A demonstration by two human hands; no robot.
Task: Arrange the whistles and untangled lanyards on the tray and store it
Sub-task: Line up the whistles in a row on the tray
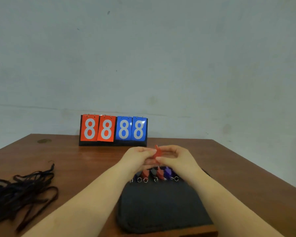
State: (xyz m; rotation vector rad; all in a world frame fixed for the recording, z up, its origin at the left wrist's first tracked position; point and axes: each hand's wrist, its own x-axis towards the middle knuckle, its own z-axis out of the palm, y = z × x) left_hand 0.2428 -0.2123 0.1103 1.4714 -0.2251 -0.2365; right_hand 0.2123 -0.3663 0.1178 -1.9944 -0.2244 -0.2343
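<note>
A red whistle [158, 152] is held up above the table between both hands. My left hand [138, 157] pinches it from the left and my right hand [175, 157] pinches it from the right. Below them a dark tray [162, 207] with a felt-like surface lies near the table's front edge. Along its far edge stands a row of several whistles [155, 175] in red, black and purple, each with a metal ring. A tangled heap of black lanyards [19, 194] lies on the table at the left.
A flip scoreboard [113, 130] showing 88 in red and 88 in blue stands at the back of the wooden table [85, 161] against the wall. The table's right edge runs diagonally close to the tray.
</note>
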